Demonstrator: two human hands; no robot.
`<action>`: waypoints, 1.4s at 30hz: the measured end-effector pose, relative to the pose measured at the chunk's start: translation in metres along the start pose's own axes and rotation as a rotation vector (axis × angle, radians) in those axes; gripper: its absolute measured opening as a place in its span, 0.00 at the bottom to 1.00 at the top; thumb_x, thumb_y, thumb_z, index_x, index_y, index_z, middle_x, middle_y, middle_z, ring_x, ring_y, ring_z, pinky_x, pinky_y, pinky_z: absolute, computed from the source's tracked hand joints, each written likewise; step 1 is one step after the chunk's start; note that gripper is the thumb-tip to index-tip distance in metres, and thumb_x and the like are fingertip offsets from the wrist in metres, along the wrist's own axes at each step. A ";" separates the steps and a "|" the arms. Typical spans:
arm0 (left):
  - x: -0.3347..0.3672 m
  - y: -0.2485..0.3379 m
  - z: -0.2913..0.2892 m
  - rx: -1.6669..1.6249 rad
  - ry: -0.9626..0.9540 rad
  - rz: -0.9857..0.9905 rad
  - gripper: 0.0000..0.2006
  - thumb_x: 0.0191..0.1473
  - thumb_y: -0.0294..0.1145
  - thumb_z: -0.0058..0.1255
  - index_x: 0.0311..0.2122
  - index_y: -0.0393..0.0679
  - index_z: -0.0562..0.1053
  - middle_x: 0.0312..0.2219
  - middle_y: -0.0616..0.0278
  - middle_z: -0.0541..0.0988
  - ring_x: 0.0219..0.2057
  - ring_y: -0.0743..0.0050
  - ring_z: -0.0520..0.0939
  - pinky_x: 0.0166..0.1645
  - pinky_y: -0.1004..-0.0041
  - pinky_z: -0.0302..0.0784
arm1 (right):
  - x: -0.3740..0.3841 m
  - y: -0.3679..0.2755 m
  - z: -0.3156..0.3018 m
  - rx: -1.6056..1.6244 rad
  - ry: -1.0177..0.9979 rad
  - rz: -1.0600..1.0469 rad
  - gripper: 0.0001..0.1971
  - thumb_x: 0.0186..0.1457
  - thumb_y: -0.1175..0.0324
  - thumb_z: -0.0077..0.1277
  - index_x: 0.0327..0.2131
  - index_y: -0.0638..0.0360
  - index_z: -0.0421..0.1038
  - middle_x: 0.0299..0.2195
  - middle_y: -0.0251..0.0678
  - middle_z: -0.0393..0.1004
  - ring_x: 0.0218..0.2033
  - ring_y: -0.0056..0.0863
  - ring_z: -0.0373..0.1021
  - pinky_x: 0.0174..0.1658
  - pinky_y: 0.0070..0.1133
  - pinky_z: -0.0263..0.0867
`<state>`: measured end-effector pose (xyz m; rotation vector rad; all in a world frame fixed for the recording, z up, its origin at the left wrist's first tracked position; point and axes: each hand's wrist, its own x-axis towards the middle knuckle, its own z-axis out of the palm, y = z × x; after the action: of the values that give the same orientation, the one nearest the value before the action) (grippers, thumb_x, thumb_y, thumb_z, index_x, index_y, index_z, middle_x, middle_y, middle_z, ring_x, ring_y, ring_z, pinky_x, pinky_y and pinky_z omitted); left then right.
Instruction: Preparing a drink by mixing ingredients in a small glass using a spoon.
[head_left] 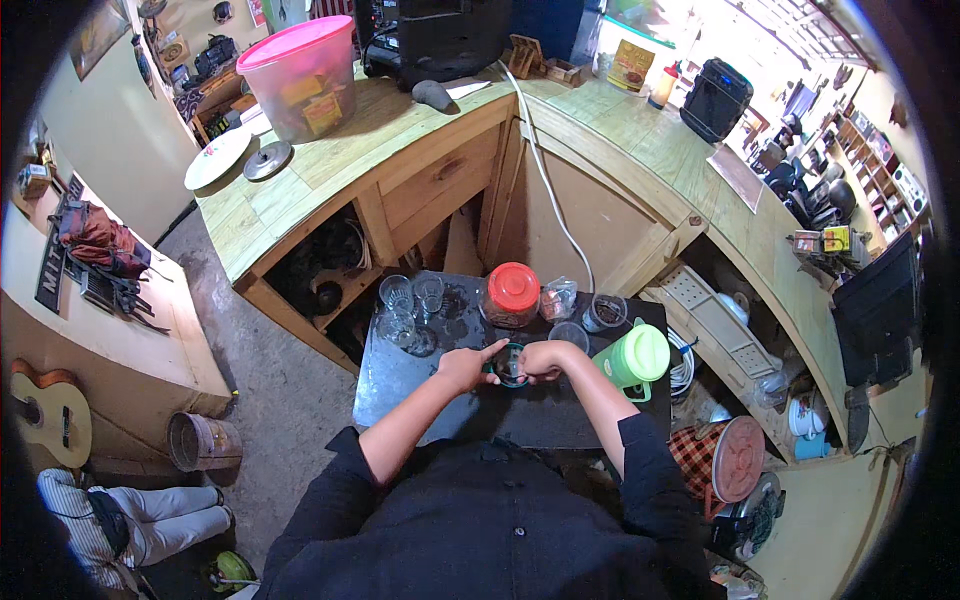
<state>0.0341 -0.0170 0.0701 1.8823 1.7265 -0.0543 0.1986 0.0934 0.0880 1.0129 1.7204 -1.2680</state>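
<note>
A small round glass with a greenish rim (510, 379) stands on the dark low table (400, 375), between my two hands. My left hand (466, 368) grips its left side, with the index finger stretched along the far rim and the thumb at the near side. Closed at its right edge is my right hand (545, 359); whatever its fingers pinch is hidden. Beyond my hands are a red-lidded jar (511, 292), a small plastic bag (557, 299) and a clear tub with dark contents (605, 313). A green lidded pitcher (633, 358) stands right of my right hand.
Several clear glasses (397, 293) stand at the table's far left. A wooden counter (400, 150) wraps around behind, bearing a pink-lidded bucket (298, 85). A white cable (545, 165) hangs down from it. A round reddish stool (738, 458) is at the right, a bin (204, 441) at the left.
</note>
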 end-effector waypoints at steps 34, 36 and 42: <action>-0.012 -0.002 -0.029 -0.209 0.151 0.077 0.25 0.40 0.58 0.57 0.34 0.44 0.76 0.28 0.49 0.78 0.34 0.49 0.78 0.37 0.58 0.72 | -0.056 -0.016 0.017 -0.286 0.619 -0.126 0.17 0.42 0.71 0.47 0.39 0.51 0.77 0.37 0.46 0.75 0.40 0.41 0.72 0.45 0.30 0.67; -0.014 0.003 -0.034 -0.241 0.150 0.098 0.25 0.40 0.57 0.58 0.34 0.44 0.76 0.28 0.49 0.78 0.34 0.49 0.78 0.37 0.58 0.72 | -0.048 -0.015 0.021 -0.295 0.626 -0.078 0.16 0.42 0.71 0.47 0.37 0.55 0.76 0.37 0.48 0.75 0.40 0.41 0.72 0.44 0.30 0.67; -0.018 0.008 -0.036 -0.307 0.205 0.065 0.25 0.39 0.57 0.59 0.34 0.44 0.76 0.27 0.50 0.78 0.33 0.49 0.78 0.37 0.59 0.72 | -0.050 -0.020 0.026 -0.320 0.636 -0.006 0.13 0.43 0.70 0.48 0.33 0.64 0.75 0.36 0.50 0.75 0.40 0.43 0.72 0.43 0.33 0.68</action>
<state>0.0264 -0.0174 0.1103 1.7598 1.6904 0.4193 0.2037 0.0566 0.1346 1.2951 2.3070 -0.6611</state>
